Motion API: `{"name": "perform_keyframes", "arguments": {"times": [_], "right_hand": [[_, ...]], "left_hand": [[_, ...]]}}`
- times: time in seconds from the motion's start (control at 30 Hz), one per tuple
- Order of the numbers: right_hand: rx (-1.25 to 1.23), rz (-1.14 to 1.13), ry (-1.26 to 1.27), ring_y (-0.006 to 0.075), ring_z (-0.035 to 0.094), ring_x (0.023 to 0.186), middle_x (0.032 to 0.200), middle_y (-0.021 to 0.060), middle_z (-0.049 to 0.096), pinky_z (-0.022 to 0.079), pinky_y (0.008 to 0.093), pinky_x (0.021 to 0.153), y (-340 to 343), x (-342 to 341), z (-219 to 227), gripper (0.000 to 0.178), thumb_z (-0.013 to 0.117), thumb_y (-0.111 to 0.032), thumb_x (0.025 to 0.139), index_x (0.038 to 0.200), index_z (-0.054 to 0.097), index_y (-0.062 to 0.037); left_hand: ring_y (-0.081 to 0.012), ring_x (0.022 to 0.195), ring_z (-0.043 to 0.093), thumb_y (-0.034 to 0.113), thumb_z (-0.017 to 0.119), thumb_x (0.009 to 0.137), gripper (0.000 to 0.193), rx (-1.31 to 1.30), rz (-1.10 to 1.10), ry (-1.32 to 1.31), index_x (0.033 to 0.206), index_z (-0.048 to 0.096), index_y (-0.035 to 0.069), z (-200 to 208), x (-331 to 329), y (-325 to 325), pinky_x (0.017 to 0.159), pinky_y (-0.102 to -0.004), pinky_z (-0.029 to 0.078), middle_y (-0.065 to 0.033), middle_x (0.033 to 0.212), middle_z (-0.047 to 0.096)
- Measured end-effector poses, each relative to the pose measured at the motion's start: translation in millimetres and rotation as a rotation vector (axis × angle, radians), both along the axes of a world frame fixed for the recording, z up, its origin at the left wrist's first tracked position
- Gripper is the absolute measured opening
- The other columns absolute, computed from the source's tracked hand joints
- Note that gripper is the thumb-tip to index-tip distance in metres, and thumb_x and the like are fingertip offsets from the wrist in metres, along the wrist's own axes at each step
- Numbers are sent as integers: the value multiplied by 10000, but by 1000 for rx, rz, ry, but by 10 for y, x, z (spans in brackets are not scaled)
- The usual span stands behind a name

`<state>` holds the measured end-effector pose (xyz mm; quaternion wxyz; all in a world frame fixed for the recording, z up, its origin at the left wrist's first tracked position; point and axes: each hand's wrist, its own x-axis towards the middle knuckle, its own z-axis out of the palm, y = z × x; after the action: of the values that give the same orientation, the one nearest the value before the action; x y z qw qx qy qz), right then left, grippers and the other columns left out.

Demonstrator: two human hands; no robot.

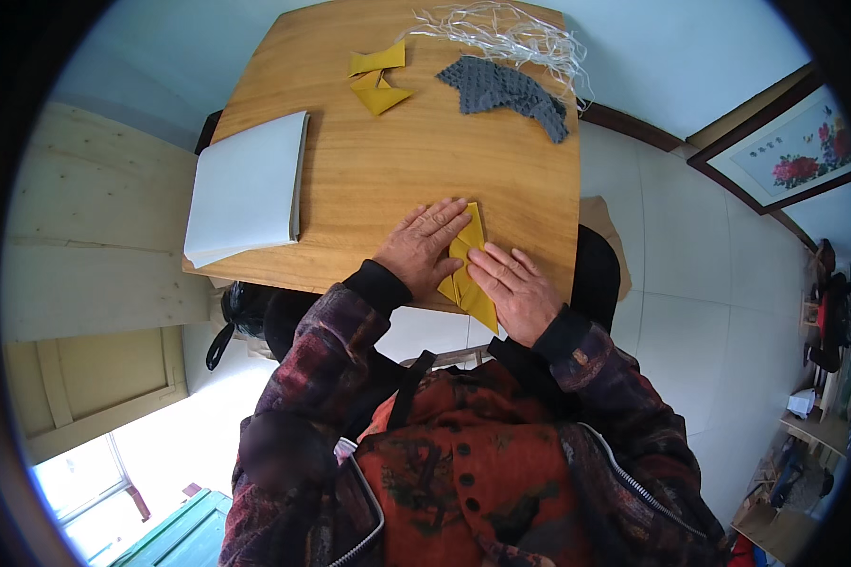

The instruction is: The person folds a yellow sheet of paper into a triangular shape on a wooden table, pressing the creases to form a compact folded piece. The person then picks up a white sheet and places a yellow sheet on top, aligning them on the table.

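Through the head view, I see folded yellow paper (470, 295) at the wooden table's (369, 170) near edge, its tip overhanging. The left hand (427, 248) and right hand (522, 289) lie flat on it, fingers extended (the right's slightly parted). White sheets (249, 189) lie along the table's left side.

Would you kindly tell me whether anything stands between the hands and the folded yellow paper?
Nothing visible does: the left hand and the right hand both rest directly on the folded yellow paper.
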<state>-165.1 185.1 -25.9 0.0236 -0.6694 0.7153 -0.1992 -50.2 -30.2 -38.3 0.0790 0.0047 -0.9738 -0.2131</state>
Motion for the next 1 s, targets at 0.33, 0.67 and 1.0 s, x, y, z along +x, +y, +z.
{"name": "perform_keyframes", "arguments": {"times": [0.33, 0.67, 1.0], "right_hand": [[-44, -88, -84, 276, 384, 1371, 1445, 104, 461, 300, 445, 1123, -250, -206, 113, 518, 609, -142, 870, 1359, 479, -30], [64, -207, 9, 243, 291, 1431, 1543, 63, 342, 206, 459, 1160, -372, -72, -52, 652, 605, -261, 902, 1476, 351, -86], [93, -204, 48, 233, 271, 1432, 1553, 48, 314, 207, 455, 1157, -383, -72, -51, 647, 622, -297, 891, 1455, 386, -85]], "left_hand": [[-255, 1461, 254, 387, 664, 843, 772, -9, 0, -105, 1491, 346, 114, 156, -20, 15, 1186, -474, 169, -69, 1574, 301], [-220, 1479, 209, 482, 613, 869, 805, -81, 8, -125, 1523, 287, 145, 85, 0, -9, 1191, -502, 112, -35, 1598, 250], [-220, 1479, 207, 476, 583, 888, 751, -112, 93, -181, 1519, 301, 183, 169, 32, -48, 1169, -565, 97, -16, 1596, 259]]}}
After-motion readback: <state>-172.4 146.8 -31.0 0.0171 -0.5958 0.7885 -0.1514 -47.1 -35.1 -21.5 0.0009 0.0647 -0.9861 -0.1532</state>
